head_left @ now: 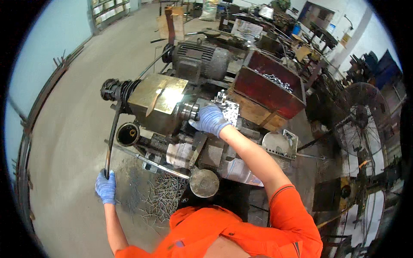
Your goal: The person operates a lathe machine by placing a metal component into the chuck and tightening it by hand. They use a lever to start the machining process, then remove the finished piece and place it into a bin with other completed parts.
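My left hand (106, 187), in a blue knit glove, is wrapped round the lower end of a long dark lever bar (112, 142). The bar runs up to the left end of a lathe-like machine with a brass-coloured top cover (158, 92). At the machine's shiny round chuck (188, 111), my gloved right hand (211, 120) has its fingers curled over and its thumb toward the chuck. Whatever lies inside those fingers is hidden. Just beyond this hand, small bright metal pieces lie on a flat metal plate (232, 112).
Behind the machine sits a ribbed electric motor (200, 60). A dark red bin (269, 88) holds small metal parts. Thin metal scraps (165, 195) litter the floor beside a round stool-like disc (204, 182). A metal rod (159, 164) juts toward me; a large fan (361, 118) stands right.
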A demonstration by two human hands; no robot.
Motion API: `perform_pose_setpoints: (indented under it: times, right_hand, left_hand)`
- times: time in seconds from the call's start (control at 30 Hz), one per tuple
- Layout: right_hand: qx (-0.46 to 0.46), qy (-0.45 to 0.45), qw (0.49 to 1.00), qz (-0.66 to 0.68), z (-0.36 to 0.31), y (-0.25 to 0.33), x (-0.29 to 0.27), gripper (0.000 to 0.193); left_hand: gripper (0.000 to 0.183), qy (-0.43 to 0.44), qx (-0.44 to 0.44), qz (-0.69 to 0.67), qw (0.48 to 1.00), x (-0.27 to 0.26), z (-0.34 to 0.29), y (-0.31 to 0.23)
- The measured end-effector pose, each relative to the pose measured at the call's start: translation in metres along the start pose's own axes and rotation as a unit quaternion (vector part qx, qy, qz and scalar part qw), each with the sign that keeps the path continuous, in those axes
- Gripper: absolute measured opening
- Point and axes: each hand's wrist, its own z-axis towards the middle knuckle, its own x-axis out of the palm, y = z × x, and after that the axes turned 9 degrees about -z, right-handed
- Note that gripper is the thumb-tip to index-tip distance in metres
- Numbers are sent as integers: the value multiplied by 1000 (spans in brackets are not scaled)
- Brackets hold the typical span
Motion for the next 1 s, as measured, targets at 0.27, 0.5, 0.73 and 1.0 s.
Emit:
perform_pose_setpoints:
  times: [0.27, 0.5, 0.73, 1.0]
  right_hand:
    - [70, -202, 977, 24, -72, -48, -60, 44]
    - [239, -245, 929, -138, -103, -171, -104, 39]
    - [184, -328, 926, 11, -154, -117, -67, 36]
    - [256, -122, 929, 238, -248, -42, 34, 24]
  left_hand:
    - [35, -42, 273, -173, 945, -20, 14, -83]
    - [50, -71, 357, -246, 898, -11, 44, -192]
    - [38, -55, 415, -169, 892, 35, 61, -222]
    - [32, -69, 456, -195, 866, 39, 61, -221]
